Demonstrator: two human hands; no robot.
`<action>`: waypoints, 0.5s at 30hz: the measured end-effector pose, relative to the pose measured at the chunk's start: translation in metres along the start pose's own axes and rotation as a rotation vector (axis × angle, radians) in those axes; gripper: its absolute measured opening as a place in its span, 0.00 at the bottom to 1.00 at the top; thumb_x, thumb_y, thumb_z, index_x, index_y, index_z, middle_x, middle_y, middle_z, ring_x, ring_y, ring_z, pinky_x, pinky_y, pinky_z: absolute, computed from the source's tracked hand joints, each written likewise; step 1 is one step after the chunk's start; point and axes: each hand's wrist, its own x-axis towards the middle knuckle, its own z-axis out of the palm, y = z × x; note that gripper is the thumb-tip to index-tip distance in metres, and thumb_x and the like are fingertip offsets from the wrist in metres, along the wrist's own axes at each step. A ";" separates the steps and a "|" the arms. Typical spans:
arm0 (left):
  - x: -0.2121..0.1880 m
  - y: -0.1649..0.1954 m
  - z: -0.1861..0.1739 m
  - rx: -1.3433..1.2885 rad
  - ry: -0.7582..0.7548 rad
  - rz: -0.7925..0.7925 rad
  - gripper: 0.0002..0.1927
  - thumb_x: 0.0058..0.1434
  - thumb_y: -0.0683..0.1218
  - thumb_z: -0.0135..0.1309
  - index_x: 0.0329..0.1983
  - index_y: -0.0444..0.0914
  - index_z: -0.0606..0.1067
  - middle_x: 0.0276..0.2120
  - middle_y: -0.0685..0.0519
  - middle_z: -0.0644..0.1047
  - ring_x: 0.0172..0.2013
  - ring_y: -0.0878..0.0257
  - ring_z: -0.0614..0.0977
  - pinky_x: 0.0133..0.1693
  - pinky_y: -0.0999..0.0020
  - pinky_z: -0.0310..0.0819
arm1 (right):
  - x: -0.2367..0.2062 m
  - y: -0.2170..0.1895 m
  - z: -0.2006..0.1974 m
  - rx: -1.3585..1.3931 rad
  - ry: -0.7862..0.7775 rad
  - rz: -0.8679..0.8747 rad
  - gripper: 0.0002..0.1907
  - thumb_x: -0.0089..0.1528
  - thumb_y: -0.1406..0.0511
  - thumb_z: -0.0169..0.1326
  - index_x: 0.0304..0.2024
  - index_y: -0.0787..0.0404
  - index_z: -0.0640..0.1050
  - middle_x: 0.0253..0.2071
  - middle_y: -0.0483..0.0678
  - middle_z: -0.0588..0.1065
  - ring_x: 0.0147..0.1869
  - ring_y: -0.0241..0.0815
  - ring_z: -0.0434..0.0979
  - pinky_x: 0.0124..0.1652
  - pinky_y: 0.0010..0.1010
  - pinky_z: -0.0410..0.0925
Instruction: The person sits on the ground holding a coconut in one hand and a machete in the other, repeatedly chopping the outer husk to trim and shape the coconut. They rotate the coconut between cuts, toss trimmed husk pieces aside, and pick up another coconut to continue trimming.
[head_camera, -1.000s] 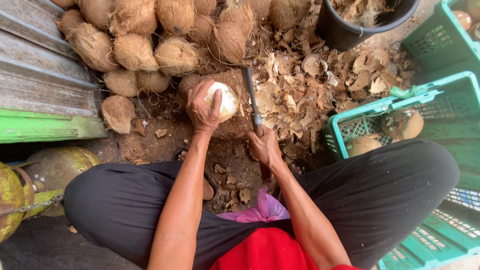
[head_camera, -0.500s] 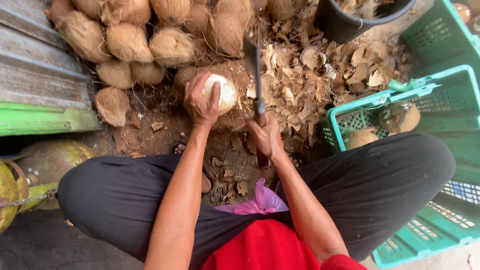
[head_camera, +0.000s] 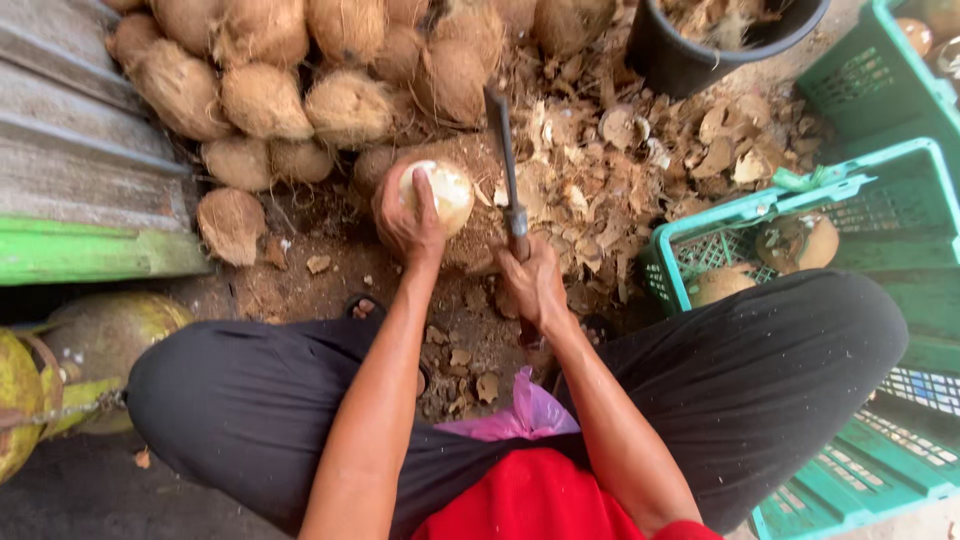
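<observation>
Down on the ground between the person's spread knees, the left hand (head_camera: 408, 215) wraps over a partly peeled coconut (head_camera: 440, 192), fingers curled round its near side and the pale, shaved flesh showing toward the right. That grip is closed on the coconut, which rests on bare, chip-strewn dirt just in front of a heap of brown husked coconuts (head_camera: 300, 70). Just beside it, the right hand (head_camera: 533, 285) is clenched round the handle of a cleaver-like knife (head_camera: 503, 150), so this grip is closed on the knife; its dark blade stands nearly upright, pointing away from the body, close to the coconut's right side but apart from it. Dry husk scraps (head_camera: 640, 150) cover the ground to the right. A black bucket (head_camera: 690, 60) stands at the top, holding more husk. Green plastic crates (head_camera: 880, 190) sit on the right, the nearest one holding peeled coconuts (head_camera: 800, 240). On the left lie a grey and green board (head_camera: 80, 200) and yellow-green unhusked coconuts (head_camera: 90, 340). Black trousers and a red shirt fill the lower frame
</observation>
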 end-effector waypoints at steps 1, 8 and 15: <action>-0.005 0.001 0.002 -0.019 0.016 -0.075 0.25 0.66 0.68 0.46 0.52 0.48 0.77 0.50 0.50 0.80 0.51 0.55 0.78 0.50 0.52 0.73 | -0.004 -0.002 0.002 -0.001 0.015 0.026 0.18 0.67 0.56 0.50 0.27 0.60 0.68 0.24 0.40 0.80 0.14 0.35 0.62 0.15 0.30 0.60; -0.018 0.007 0.017 0.059 0.110 -0.171 0.26 0.62 0.67 0.51 0.51 0.45 0.77 0.47 0.50 0.76 0.46 0.57 0.76 0.45 0.55 0.72 | 0.000 0.028 0.028 -0.246 0.017 0.026 0.23 0.72 0.56 0.52 0.25 0.62 0.70 0.19 0.43 0.67 0.21 0.35 0.62 0.21 0.29 0.61; -0.007 -0.002 0.004 0.002 0.020 0.022 0.26 0.66 0.67 0.47 0.53 0.45 0.76 0.49 0.51 0.78 0.48 0.56 0.78 0.47 0.56 0.73 | 0.006 0.037 0.000 0.165 -0.185 0.140 0.18 0.65 0.57 0.57 0.25 0.60 0.73 0.15 0.43 0.67 0.13 0.35 0.63 0.14 0.32 0.59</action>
